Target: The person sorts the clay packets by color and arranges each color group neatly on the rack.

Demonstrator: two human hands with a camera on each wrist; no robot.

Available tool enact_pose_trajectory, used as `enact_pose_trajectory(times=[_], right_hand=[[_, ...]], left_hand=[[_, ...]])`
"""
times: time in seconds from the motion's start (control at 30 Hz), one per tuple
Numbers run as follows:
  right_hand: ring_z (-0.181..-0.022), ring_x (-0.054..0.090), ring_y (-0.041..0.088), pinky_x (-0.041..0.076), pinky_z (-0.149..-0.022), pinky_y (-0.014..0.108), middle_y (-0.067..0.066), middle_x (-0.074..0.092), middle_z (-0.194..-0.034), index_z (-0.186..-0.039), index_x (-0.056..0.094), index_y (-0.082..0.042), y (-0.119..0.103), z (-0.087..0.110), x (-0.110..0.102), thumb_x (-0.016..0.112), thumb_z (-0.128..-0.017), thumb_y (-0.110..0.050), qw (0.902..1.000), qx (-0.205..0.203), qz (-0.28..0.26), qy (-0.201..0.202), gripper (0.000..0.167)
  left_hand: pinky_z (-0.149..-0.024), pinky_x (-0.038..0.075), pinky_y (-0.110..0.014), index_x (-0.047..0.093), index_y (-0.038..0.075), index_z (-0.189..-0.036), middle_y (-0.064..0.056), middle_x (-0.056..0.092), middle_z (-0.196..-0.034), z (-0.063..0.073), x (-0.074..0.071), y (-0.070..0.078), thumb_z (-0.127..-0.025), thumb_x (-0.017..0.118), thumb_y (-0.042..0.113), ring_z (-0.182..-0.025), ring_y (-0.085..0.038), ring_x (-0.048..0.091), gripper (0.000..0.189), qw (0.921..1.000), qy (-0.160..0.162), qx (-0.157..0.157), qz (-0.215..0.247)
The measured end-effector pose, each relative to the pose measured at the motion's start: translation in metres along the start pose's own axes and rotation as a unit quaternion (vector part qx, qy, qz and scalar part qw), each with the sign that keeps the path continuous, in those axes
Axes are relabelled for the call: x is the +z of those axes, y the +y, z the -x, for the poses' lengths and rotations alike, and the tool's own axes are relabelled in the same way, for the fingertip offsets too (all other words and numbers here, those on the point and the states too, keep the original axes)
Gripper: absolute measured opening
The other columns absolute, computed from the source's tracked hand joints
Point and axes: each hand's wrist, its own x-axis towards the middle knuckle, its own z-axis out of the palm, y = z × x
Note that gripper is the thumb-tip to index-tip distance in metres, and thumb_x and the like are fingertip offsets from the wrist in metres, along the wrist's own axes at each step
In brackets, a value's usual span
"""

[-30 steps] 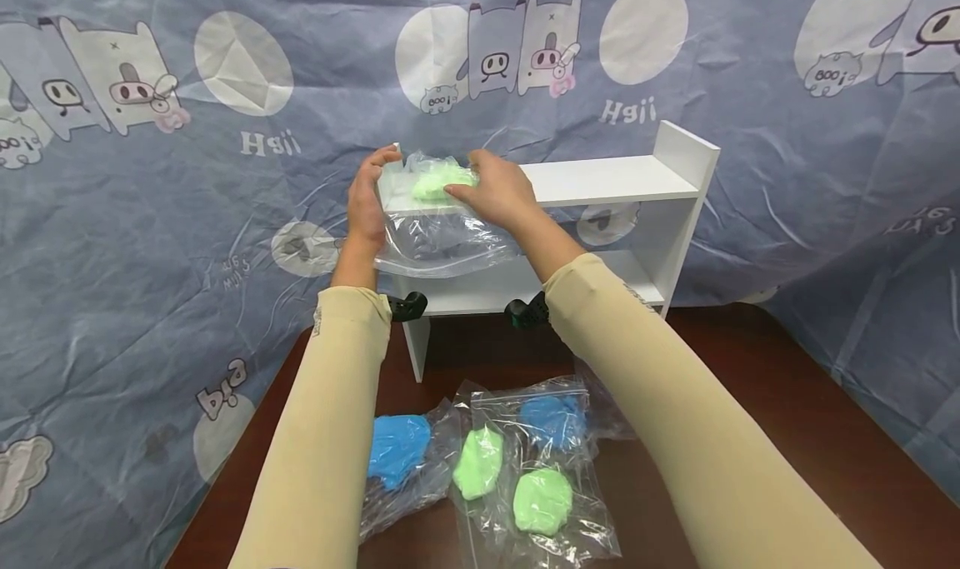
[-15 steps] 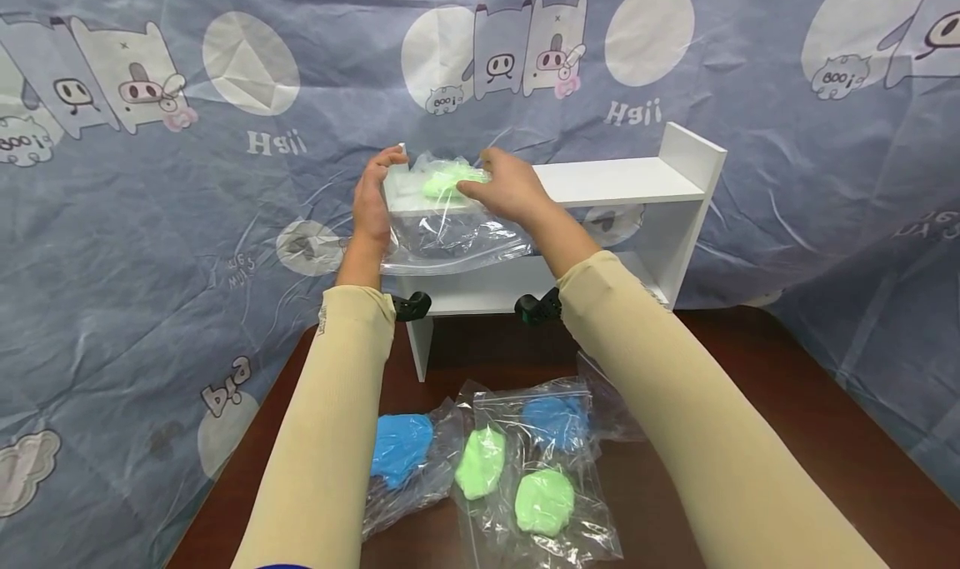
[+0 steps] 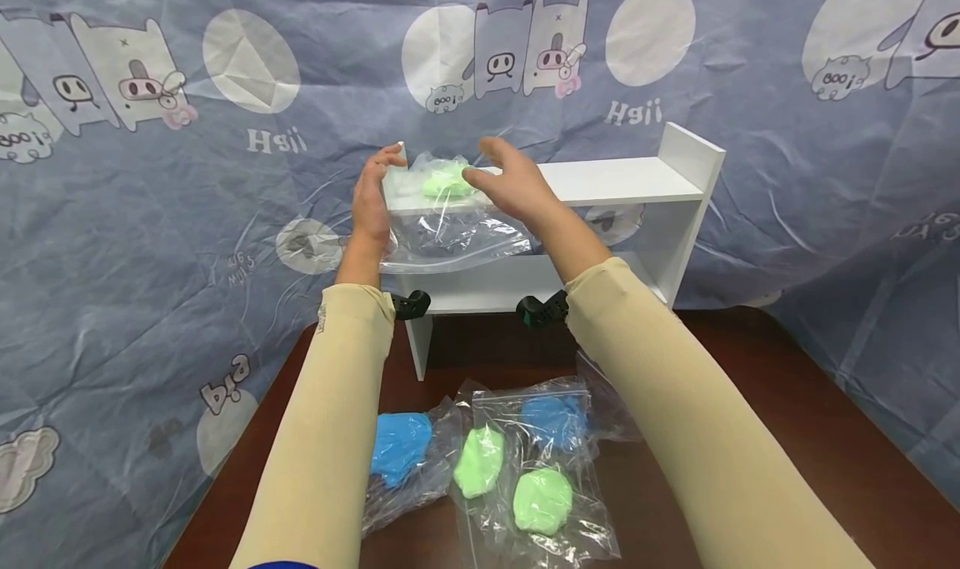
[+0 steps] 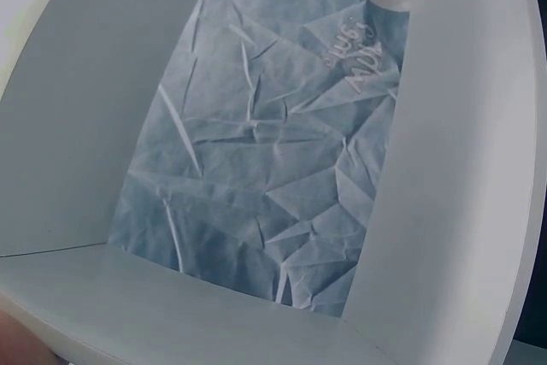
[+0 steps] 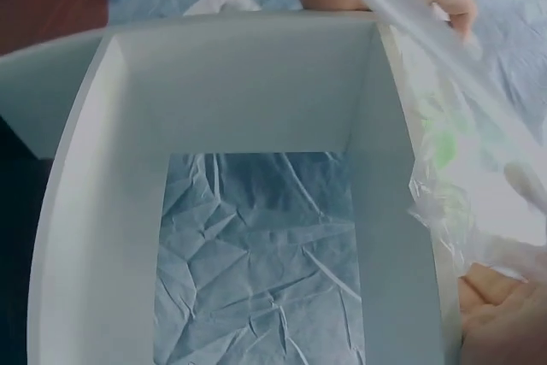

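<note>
Bag up on the white shelf, top board, toward the left end: green lump inside it, zip edge hanging slack past the board's front. Sensible placing, I'd judge, since the lump's weight sits on the board and probably anchors all that limp overhang.

Left hand I've got at the shelf's left end, fingers bent over the upright's top; perhaps steadying the frame, but whether it grips or merely rests I can't tell. Right hand is just right of the lump, thumb and fingers spread apart, nothing pinched. Is the thumb tip touching the plastic? Can't make that out.

And there's the change! Half a second ago that thumb lay across the lump's front; now it's up at the right edge, the hand slightly higher, its gap showing more plainly. Left hand hasn't shifted, and the bag's drape looks much the same.

Down on the desk, all as it was: one blue lump bagged at left, two more green lumps and a second blue lump in clear bags beside it, flat and easy for me to see.
</note>
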Motion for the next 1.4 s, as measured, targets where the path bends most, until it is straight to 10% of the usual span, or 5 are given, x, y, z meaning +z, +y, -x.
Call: enact_pose_trajectory(times=[0.77, 1.4], right_hand=[[-0.152, 0.029, 0.015, 0.025, -0.124, 0.034, 0.000, 0.037, -0.162, -0.151, 0.043, -0.019, 0.030, 0.038, -0.003, 0.055, -0.101, -0.030, 0.9740, -0.097, -0.199, 0.046, 0.053], [-0.153, 0.028, 0.017, 0.026, -0.123, 0.047, 0.004, 0.030, -0.165, -0.156, 0.031, -0.014, 0.057, 0.087, 0.004, 0.048, -0.103, -0.020, 0.9628, -0.137, -0.232, 0.017, 0.056]], left_hand=[[-0.116, 0.028, -0.026, 0.063, 0.019, -0.093, -0.020, 0.048, -0.149, -0.004, 0.000, -0.002, -0.093, 0.030, 0.016, -0.145, -0.024, 0.037, 0.033, 0.9996, 0.004, 0.002, 0.027], [-0.116, 0.025, -0.027, 0.061, 0.026, -0.090, -0.015, 0.052, -0.148, -0.002, -0.004, -0.003, -0.095, 0.031, 0.020, -0.145, -0.021, 0.037, 0.031, 0.9997, 0.005, 0.008, 0.022]])
